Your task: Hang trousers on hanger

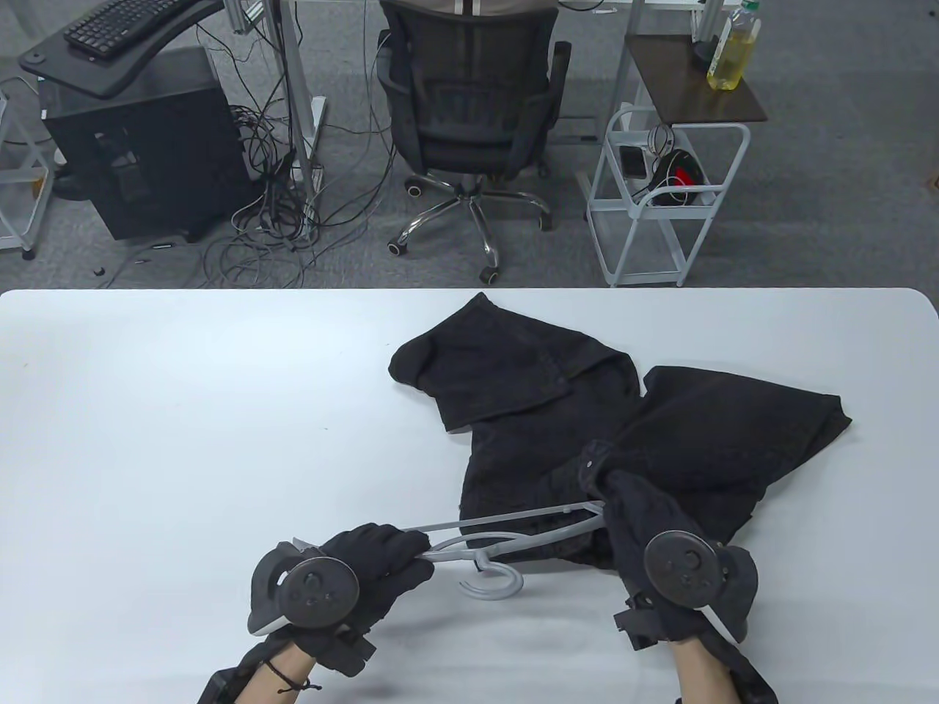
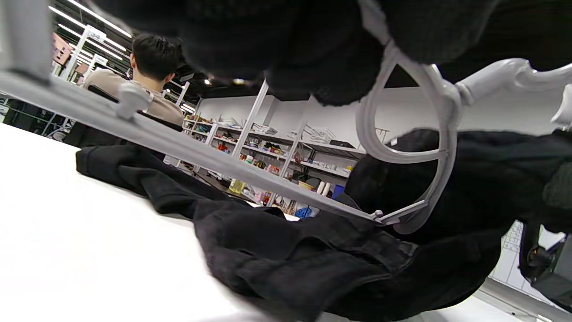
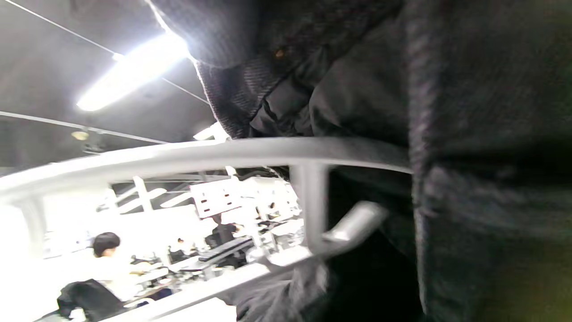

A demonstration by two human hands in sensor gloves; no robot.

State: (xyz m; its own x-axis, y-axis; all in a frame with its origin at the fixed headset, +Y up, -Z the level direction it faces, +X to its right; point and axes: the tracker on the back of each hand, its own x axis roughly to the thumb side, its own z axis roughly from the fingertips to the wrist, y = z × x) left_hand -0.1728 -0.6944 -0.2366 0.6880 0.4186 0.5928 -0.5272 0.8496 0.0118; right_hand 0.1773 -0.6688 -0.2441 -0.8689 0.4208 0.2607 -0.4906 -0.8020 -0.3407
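Note:
Black trousers (image 1: pixel 587 425) lie crumpled on the white table (image 1: pixel 183 411), right of centre. A grey plastic hanger (image 1: pixel 506 539) lies low over their near edge, hook (image 1: pixel 495 583) pointing toward me. My left hand (image 1: pixel 381 554) grips the hanger's left end. My right hand (image 1: pixel 631 506) holds the trousers' waistband (image 1: pixel 590 462) at the hanger's right end. In the left wrist view the hanger's bar (image 2: pixel 201 152) and hook (image 2: pixel 402 147) cross above the trousers (image 2: pixel 313 255). In the right wrist view the hanger's arm (image 3: pixel 223 156) passes under dark cloth (image 3: pixel 357 98) held by my fingers.
Beyond the table's far edge stand a black office chair (image 1: pixel 469 103), a white wire trolley (image 1: pixel 660 198), a dark side table with a bottle of yellow liquid (image 1: pixel 730 55), and a black computer case (image 1: pixel 147 147) among loose cables. The table's left half is bare white surface.

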